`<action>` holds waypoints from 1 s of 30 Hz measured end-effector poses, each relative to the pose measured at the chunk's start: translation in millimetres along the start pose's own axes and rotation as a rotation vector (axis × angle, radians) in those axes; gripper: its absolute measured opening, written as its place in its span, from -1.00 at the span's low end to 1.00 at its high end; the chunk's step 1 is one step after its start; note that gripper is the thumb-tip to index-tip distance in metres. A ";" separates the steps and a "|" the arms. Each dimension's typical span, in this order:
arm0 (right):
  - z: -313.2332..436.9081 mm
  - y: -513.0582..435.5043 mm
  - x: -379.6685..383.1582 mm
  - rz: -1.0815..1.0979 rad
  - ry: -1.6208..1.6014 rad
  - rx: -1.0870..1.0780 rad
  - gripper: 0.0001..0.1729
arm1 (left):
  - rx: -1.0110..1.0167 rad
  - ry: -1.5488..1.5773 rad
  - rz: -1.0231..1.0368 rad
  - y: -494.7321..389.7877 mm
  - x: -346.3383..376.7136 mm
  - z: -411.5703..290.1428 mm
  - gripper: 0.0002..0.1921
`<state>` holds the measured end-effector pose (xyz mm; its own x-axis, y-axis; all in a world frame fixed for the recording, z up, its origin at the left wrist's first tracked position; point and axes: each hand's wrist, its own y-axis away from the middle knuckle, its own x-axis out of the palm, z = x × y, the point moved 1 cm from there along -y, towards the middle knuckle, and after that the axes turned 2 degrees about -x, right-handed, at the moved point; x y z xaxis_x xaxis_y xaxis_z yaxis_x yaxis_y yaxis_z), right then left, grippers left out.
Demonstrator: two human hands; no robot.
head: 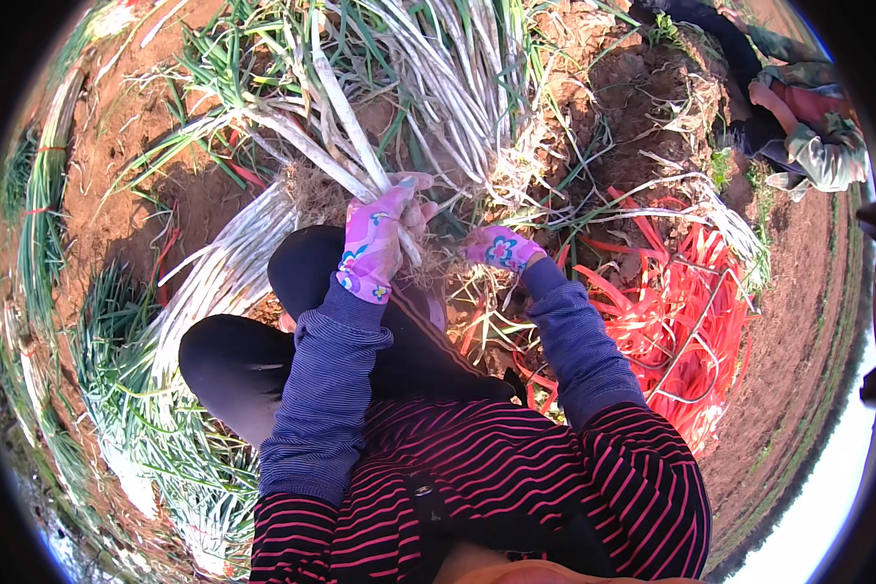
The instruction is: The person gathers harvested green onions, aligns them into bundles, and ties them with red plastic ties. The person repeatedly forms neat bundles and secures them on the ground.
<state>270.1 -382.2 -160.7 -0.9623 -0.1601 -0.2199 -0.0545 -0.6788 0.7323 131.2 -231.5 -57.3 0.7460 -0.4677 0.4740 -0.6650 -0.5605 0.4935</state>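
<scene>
My left hand (pixel 379 241), in a pink flowered glove with the fingertips bare, grips a few green onions (pixel 343 109) by their white stalks. Their tangled roots hang just below the palm. My right hand (pixel 502 248), gloved alike, is to the right of those roots; its fingers are turned away, so whether it pinches some of them is hidden. Beyond both hands lies a large heap of green onions (pixel 452 80), roots towards me. Another pile of green onions (pixel 226 255) lies left of my knees.
A mass of red plastic strips (pixel 671 321) with a bent metal wire frame (pixel 693 328) lies to my right. Tied onion bundles (pixel 47 182) lie on the soil at far left. Another person (pixel 796 109) crouches at the upper right. Loose onions (pixel 730 226) rest beside the strips.
</scene>
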 end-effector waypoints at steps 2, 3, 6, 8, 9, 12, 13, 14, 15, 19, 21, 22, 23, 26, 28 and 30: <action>-22.3 -31.3 -29.7 -0.479 0.303 0.039 -0.20 | 0.069 0.016 0.082 -2.1 -3.3 -21.5 -0.76; -30.5 -46.2 -43.7 -0.725 0.187 0.015 -0.15 | 0.166 0.064 0.114 -3.2 -4.6 -29.1 -0.77; -27.7 -101.6 -77.3 -1.061 0.277 -0.078 -0.05 | 0.047 0.069 0.015 -9.6 -7.2 -32.7 -0.75; -15.2 -128.3 -90.2 -1.124 0.385 -0.070 0.04 | -0.082 0.149 -0.050 -17.3 -10.7 -31.3 -0.76; -8.3 -138.2 -94.4 -1.125 0.441 -0.008 0.04 | -0.103 0.228 -0.051 -22.0 -12.3 -31.1 -0.76; 1.2 -149.3 -114.0 -0.902 0.236 0.205 -0.07 | -0.181 0.314 -0.097 -33.2 -16.3 -31.0 -0.77; 2.0 -147.8 -123.4 -0.874 0.322 0.153 -0.23 | -0.200 0.311 -0.081 -34.8 -15.6 -29.8 -0.79; 0.2 -144.6 -129.4 -0.835 0.300 0.089 -0.29 | -0.189 0.285 -0.078 -36.9 -15.6 -29.9 -0.80; -2.8 -140.3 -136.9 -0.824 0.269 0.009 -0.34 | -0.199 0.259 -0.078 -38.1 -15.2 -29.5 -0.80; -17.4 -124.3 -142.5 -0.808 0.198 0.023 -0.38 | -0.185 0.149 -0.033 -39.0 -13.2 -28.1 -0.68; -12.9 -118.6 -132.4 -1.170 0.431 -0.110 -0.45 | -0.199 0.137 -0.035 -39.5 -13.0 -28.3 -0.68; -9.7 -117.2 -124.5 -1.195 0.255 -0.213 -0.51 | -0.191 0.153 -0.013 -38.7 -13.3 -28.9 -0.68; -5.1 -116.2 -114.7 -1.220 0.081 -0.356 -0.58 | -0.188 0.144 -0.021 -38.5 -13.7 -29.6 -0.68; 7.7 -125.1 -73.7 -1.070 0.071 -0.140 -0.67 | -0.197 0.143 -0.076 -39.0 -15.3 -30.4 -0.68; 7.7 -132.2 -46.2 -1.070 0.199 -0.017 -0.59 | -0.197 0.134 -0.063 -38.8 -16.3 -30.3 -0.68; -0.4 -140.4 -27.9 -1.089 0.311 0.148 -0.49 | -0.191 0.131 -0.061 -37.9 -17.8 -30.1 -0.68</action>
<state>304.7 -282.8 -257.7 -0.2778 0.2770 -0.9198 -0.8704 -0.4777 0.1190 142.1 -181.4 -62.5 0.7826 -0.3376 0.5231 -0.6225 -0.4395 0.6476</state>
